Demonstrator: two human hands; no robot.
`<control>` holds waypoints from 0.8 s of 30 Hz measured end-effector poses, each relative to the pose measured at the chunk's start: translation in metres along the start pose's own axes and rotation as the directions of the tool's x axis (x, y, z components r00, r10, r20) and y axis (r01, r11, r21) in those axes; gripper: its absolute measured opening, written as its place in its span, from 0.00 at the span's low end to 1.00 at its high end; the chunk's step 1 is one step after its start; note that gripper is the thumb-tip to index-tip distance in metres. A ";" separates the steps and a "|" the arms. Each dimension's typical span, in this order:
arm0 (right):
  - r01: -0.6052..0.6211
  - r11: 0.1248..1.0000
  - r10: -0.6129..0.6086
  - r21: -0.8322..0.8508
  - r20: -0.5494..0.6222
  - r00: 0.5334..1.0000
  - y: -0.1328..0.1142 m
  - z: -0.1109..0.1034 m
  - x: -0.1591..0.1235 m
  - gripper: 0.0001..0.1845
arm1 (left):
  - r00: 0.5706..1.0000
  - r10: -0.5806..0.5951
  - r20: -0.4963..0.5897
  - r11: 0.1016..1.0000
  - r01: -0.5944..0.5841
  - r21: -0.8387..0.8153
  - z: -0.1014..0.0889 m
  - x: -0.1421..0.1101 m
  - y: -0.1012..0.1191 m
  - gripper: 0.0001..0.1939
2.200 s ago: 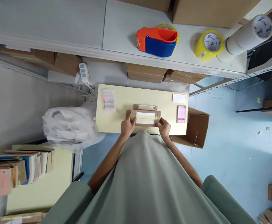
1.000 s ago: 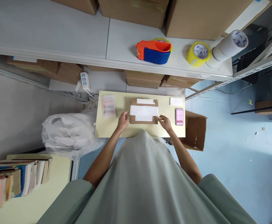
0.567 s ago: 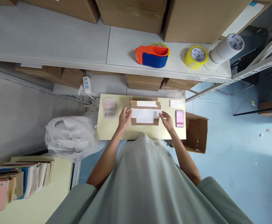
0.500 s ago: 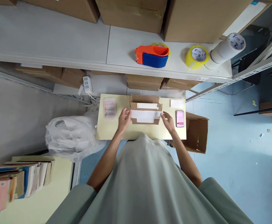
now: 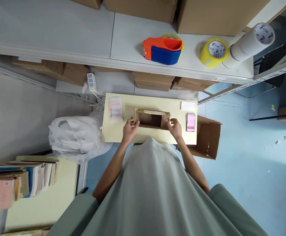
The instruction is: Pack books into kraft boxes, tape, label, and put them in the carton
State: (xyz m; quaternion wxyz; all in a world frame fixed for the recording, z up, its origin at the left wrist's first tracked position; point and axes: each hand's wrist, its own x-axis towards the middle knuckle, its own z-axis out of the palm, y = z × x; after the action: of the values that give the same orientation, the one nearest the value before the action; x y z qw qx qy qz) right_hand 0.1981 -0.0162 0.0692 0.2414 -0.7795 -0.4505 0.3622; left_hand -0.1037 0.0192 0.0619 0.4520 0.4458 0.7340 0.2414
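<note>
A small brown cardboard box [image 5: 152, 126] is over the pale yellow table [image 5: 146, 139], its dark inside facing up toward me. Yellowish tape runs along its far edge. My left hand [image 5: 130, 128] grips the box's left end, thumb on the near corner. At the right end, my right hand [image 5: 174, 127] pinches the box wall between thumb and fingers. To the right lie a phone with a pink screen [image 5: 190, 122] and a white card-like piece [image 5: 187, 106]. On the left is a clear packet with a pinkish sheet [image 5: 115, 109].
Behind the table a grey shelf [image 5: 89, 36] carries an orange and blue tape dispenser [image 5: 162, 50], a yellow tape roll [image 5: 214, 52] and white rolls [image 5: 252, 42]. An open carton [image 5: 209, 139] stands on the right, a white plastic bag [image 5: 78, 137] on the left. Books [image 5: 22, 180] lie lower left.
The box has been tipped so its hollow inside shows, where a side with white labels faced up before. Both hands stay at its ends. The camera view has shifted slightly.
</note>
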 end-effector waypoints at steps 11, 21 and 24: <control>0.307 0.951 -0.305 -0.022 0.075 0.949 -0.027 0.002 0.047 0.30 | 0.901 0.412 -0.134 0.911 -0.412 0.029 0.004 -0.016 -0.003 0.04; 0.165 0.917 -0.135 -0.364 0.106 0.985 -0.058 0.033 0.054 0.57 | 0.943 0.290 -0.165 0.948 -0.259 0.188 0.013 -0.003 -0.011 0.29; 0.240 0.943 -0.210 -0.231 0.147 0.966 -0.044 0.025 0.055 0.50 | 0.922 0.333 -0.197 0.922 -0.274 0.274 0.013 -0.002 -0.017 0.34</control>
State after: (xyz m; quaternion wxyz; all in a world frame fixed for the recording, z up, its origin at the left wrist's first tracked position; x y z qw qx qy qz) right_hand 0.1738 0.0548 0.0657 0.1549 -0.7233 -0.5920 0.3199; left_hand -0.0990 0.0084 0.0441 0.2593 0.5740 0.7284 0.2698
